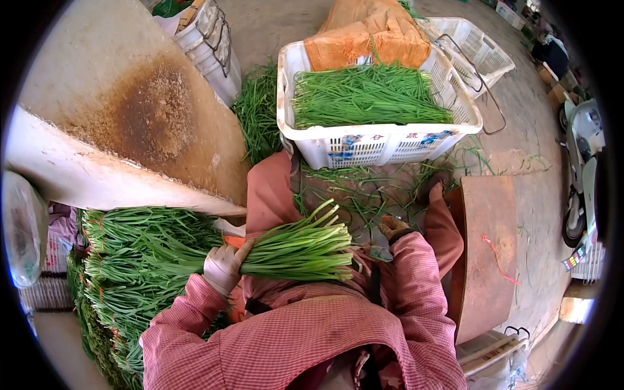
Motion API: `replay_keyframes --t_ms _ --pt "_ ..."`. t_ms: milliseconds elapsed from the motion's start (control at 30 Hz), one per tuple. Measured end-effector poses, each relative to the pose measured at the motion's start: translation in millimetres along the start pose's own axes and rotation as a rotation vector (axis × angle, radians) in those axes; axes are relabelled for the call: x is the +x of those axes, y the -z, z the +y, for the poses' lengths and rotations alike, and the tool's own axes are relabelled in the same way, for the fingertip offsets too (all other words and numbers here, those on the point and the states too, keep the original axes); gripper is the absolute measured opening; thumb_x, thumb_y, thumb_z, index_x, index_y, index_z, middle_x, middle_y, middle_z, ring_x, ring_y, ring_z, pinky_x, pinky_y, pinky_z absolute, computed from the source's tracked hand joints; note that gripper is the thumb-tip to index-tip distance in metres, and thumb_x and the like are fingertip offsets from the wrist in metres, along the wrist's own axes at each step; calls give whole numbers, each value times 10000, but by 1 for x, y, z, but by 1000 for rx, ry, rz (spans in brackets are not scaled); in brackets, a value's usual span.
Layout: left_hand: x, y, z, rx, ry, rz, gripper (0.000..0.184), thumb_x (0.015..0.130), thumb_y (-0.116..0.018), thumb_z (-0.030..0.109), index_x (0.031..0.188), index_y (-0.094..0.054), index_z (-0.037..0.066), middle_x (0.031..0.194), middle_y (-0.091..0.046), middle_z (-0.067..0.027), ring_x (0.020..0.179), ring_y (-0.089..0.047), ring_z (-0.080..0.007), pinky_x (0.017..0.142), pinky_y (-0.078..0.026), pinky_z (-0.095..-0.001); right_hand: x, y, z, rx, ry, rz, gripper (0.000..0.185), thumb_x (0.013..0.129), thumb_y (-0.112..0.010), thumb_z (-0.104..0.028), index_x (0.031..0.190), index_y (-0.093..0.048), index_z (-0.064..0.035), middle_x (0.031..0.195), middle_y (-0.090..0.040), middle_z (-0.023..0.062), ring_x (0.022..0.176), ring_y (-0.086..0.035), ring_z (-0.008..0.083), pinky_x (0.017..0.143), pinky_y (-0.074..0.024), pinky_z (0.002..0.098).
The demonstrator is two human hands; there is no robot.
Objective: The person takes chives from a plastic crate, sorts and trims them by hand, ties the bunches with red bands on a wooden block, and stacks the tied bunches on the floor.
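My left hand (223, 268), in a pale glove, is wrapped round a thick bunch of garlic chives (299, 250) held over my lap. Their pale cut ends point right, and the green leaves trail left toward a tall stack of chives (143, 260) with red ties. A little to the right of the bunch, my right hand (394, 227) is apart from it, with fingers curled. Whatever those fingers hold, if anything, is too small to make out. In front of me a white plastic crate (383, 144) holds loose chives (370, 94).
A stained slab (153, 117) stands at left. Orange-brown sacking (364, 39) lies over the crate's far side. Another white crate (478, 52) with a metal handle is behind it. A brown board (487, 247) with red string stands at right. Chive scraps (357, 201) litter the floor.
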State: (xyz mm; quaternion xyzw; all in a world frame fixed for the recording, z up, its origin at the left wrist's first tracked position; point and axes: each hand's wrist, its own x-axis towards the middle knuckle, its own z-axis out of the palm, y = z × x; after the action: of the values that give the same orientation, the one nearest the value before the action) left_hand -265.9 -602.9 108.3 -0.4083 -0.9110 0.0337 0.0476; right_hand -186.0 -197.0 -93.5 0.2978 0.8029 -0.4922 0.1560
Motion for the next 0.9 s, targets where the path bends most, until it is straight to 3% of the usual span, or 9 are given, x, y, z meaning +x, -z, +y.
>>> replay_keyframes --t_ms 200,267,333,400,467,567,633,733,900 --pt "0 -2 -2 -41 -4 -2 503 641 -572 153 1137 -488 147 586 -449 -48 515 -487 -224 506 -404 -330 2 -11 -1 414 29 -82 330 830 -527 -203 1118 -493 -45 849 -602 84 749 -558 151 648 -452 266" --pt "1 -4 -2 -387 92 -75 499 624 -653 141 1102 -512 106 664 -552 -40 600 -554 -186 587 -449 -308 36 -51 41 684 -154 -293 258 865 -453 -157 1085 -495 -29 831 -602 90 709 -555 137 568 -450 261" --pt "-4 -12 -2 -785 249 -220 495 615 -685 139 1080 -522 82 728 -585 -30 652 -562 -152 633 -454 -290 98 -144 141 611 80 -268 302 863 -478 -207 1115 -508 -43 862 -567 44 650 -474 118 578 -397 192" --pt "-7 -24 -9 -1427 431 -519 436 620 -708 95 1018 -543 26 900 -611 -7 789 -531 -74 736 -444 -259 -24 -82 -30 928 -117 -342 374 901 -359 -302 1124 -436 -11 1004 -565 135 844 -572 248 695 -485 385" --pt "8 -4 -4 -1533 500 -717 493 593 -703 57 1052 -523 40 890 -591 -13 808 -527 -101 743 -436 -266 10 -128 4 829 222 -520 515 865 -376 -417 1192 -378 -18 1178 -449 161 1077 -452 280 882 -396 404" --pt "32 0 16 -1907 461 -725 420 593 -670 82 987 -537 26 750 -559 -48 642 -519 -150 554 -440 -269 -46 -95 -86 990 99 -695 619 830 -419 -465 1262 -297 -39 1291 -320 153 1207 -291 251 986 -269 389" --pt "50 -3 25 -1940 439 -724 454 585 -672 105 1005 -518 24 746 -553 -55 639 -517 -156 545 -428 -265 -53 -98 -97 1293 316 -848 709 791 -485 -480 1299 -232 -54 1333 -253 116 1236 -229 237 1015 -206 377" --pt "79 -3 43 -2039 345 -746 506 584 -676 127 1041 -487 20 750 -548 -67 656 -518 -163 574 -422 -255 -77 -70 -140 1346 608 -779 708 782 -529 -447 1303 -230 -72 1313 -295 93 1220 -266 219 1007 -215 360" --pt "113 -19 69 -1721 220 -745 505 588 -698 100 1045 -497 22 817 -576 -36 734 -544 -141 671 -445 -264 -85 -62 -143 1375 490 -324 507 783 -585 -303 1200 -394 -88 1169 -471 68 1044 -476 212 890 -383 350"
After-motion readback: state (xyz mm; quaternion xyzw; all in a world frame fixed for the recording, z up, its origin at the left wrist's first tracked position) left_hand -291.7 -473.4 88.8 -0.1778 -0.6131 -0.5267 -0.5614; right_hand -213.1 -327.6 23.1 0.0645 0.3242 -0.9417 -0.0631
